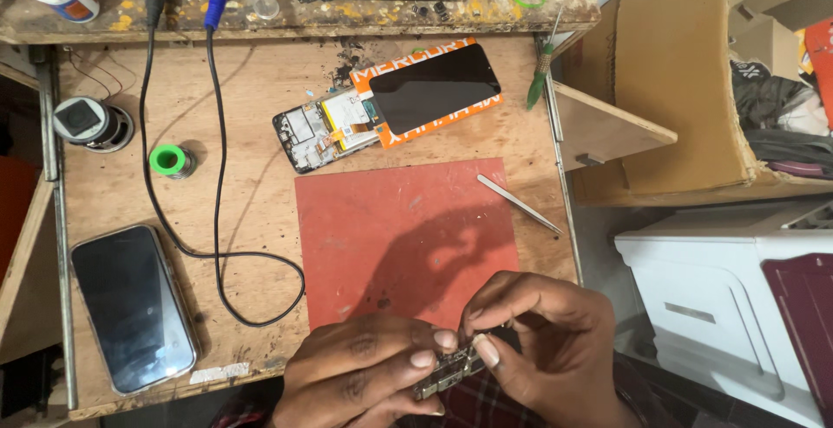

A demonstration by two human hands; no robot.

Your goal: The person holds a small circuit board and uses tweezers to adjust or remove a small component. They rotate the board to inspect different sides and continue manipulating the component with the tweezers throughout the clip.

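My left hand (pixel 360 376) and right hand (pixel 547 341) both pinch a small circuit board (pixel 449 372) — just above the red mat (pixel 399 237).

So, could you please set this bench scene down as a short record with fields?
Setting: wooden workbench seen from above, with a red mat
Left hand: left hand grips a small circuit board at the near edge
Right hand: right hand pinches the same board with its fingers
On the mat: metal tweezers lying across its far right corner
Behind the mat: opened phone with its dark screen panel folded aside
Left side: intact phone, green solder spool, black cable
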